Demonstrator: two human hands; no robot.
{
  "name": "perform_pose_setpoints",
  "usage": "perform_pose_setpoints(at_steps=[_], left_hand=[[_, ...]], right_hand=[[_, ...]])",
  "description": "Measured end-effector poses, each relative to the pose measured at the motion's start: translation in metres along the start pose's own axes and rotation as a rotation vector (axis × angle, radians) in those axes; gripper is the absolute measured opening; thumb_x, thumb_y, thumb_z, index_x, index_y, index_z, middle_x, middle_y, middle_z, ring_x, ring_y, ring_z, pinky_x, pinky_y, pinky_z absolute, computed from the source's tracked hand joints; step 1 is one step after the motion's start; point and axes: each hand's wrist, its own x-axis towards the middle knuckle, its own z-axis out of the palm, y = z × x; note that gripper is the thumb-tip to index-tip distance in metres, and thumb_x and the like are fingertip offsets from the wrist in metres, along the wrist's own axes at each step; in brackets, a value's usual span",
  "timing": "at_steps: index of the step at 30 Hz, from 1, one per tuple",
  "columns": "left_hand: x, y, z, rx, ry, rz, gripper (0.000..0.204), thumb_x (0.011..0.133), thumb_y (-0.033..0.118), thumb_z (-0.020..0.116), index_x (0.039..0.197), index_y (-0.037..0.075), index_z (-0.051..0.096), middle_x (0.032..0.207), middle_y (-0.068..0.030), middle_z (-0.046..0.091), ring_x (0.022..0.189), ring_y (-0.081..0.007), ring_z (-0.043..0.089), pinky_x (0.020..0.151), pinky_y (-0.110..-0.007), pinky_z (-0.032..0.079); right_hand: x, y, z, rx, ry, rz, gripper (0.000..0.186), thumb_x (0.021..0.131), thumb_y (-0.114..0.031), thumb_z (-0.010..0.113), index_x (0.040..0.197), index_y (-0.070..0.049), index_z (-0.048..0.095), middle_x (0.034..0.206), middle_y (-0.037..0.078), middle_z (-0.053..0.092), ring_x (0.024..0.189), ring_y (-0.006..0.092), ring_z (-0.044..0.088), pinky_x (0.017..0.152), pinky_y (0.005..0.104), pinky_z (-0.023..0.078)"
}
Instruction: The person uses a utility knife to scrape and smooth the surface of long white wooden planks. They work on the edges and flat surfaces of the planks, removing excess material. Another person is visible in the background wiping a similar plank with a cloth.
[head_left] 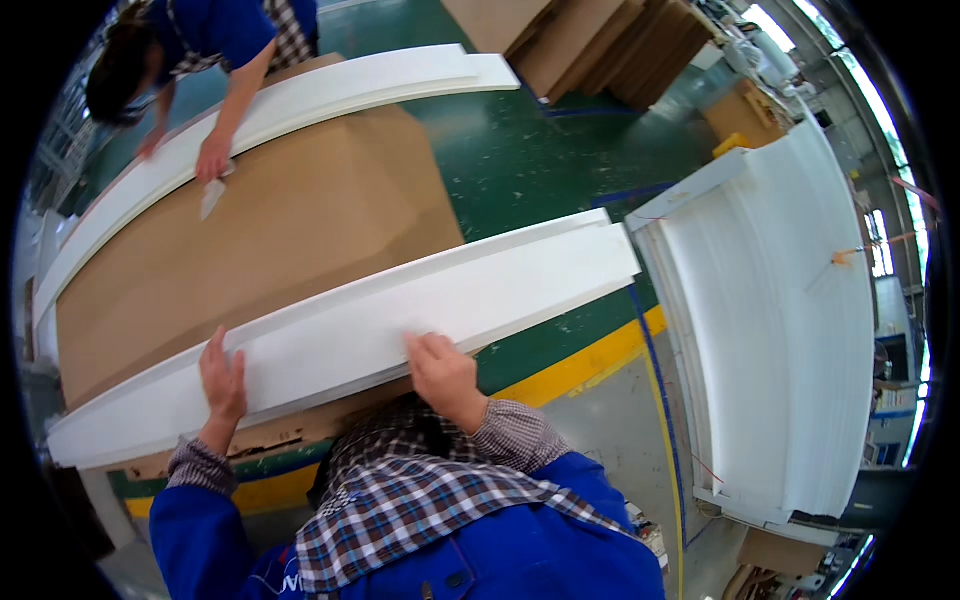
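Note:
In front of me a long white panel (330,320) with a raised lip along its far edge lies across a cardboard-topped work surface. My left hand (225,385) rests at its left part, thumb and fingers apart, the fingertips near the far lip. Over the panel's near half is my right hand (447,380), its fingers curled in and slightly blurred. Whatever it may hold is hidden. Another long white panel (350,78) lies along the far side, where a co-worker's hand (214,155) holds a white cloth (211,198) at its near edge.
Brown cardboard (300,215) covers the surface between both panels. On the right stands a stack of long white panels (780,320). Brown boards (610,45) lean together at the back. Yellow and blue lines mark the green and grey floor (540,155). A co-worker (215,30) bends over the far side.

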Motion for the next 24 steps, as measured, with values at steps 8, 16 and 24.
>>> perform_pose_setpoints(at_steps=[8, 16, 24], left_hand=[[0.006, 0.017, -0.005, -0.037, -0.042, -0.044, 0.048, 0.091, 0.029, 0.043, 0.13, 0.003, 0.039, 0.128, -0.0172, 0.046, 0.117, -0.0343, 0.039, 0.101, -0.041, 0.028], [0.004, 0.01, -0.005, -0.012, -0.042, -0.093, 0.048, 0.091, 0.031, 0.04, 0.129, 0.002, 0.041, 0.125, -0.0162, 0.048, 0.117, -0.0333, 0.039, 0.101, -0.04, 0.028], [0.004, 0.003, -0.002, -0.029, -0.04, -0.09, 0.048, 0.091, 0.03, 0.04, 0.129, 0.001, 0.041, 0.124, -0.0164, 0.049, 0.117, -0.0333, 0.04, 0.101, -0.04, 0.028]], right_hand=[[-0.009, 0.251, -0.152, -0.675, 0.23, 0.414, 0.018, 0.087, -0.012, 0.049, 0.1, -0.009, 0.062, 0.075, 0.009, 0.055, 0.069, 0.0266, 0.055, 0.058, 0.0363, 0.046], [0.008, 0.14, -0.097, -0.35, 0.134, 0.014, 0.016, 0.081, -0.01, 0.056, 0.095, -0.009, 0.064, 0.068, 0.006, 0.053, 0.058, 0.0223, 0.055, 0.049, 0.0324, 0.046], [-0.025, 0.254, -0.157, -0.518, 0.271, 0.368, 0.016, 0.089, -0.013, 0.049, 0.097, -0.004, 0.06, 0.075, 0.012, 0.052, 0.067, 0.0278, 0.053, 0.056, 0.0372, 0.043]])
